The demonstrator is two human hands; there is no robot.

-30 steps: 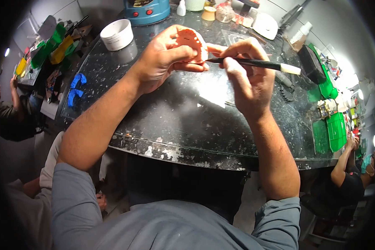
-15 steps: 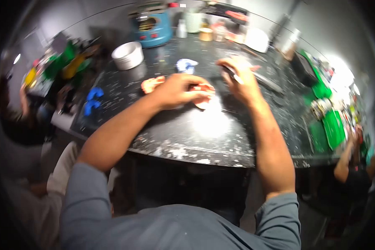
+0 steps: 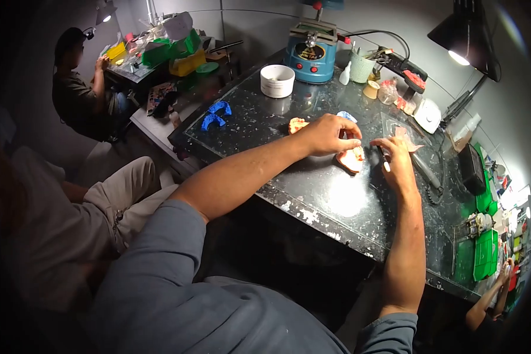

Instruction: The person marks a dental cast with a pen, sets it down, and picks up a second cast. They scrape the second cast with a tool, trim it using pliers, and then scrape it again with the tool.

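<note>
My left hand (image 3: 331, 135) curls over a dental cast (image 3: 351, 160) with a pale orange top, its thumb and fingers closed at the cast's far side. To the right, my right hand (image 3: 397, 158) is closed around a slim dark object with a pale tip; its kind is mostly hidden. A second orange dental cast (image 3: 298, 125) lies beyond my left wrist. Partly behind my left fingers is a blue and white piece (image 3: 346, 116). Past my right hand are a pink sheet (image 3: 402, 134) and a grey handpiece (image 3: 426, 171) with a cord.
Blue horseshoe-shaped pieces (image 3: 217, 115) lie at the left of the black table (image 3: 265, 159). A white bowl (image 3: 277, 81) and blue machine (image 3: 311, 56) stand behind. A desk lamp (image 3: 466, 38) overhangs the right. Green bins (image 3: 485, 255) line the right edge. Another person (image 3: 79, 88) sits far left.
The view has swung left and sharpened, so the table appears farther right. My left hand stays at the cast, and my right hand still holds the dark object beside it.
</note>
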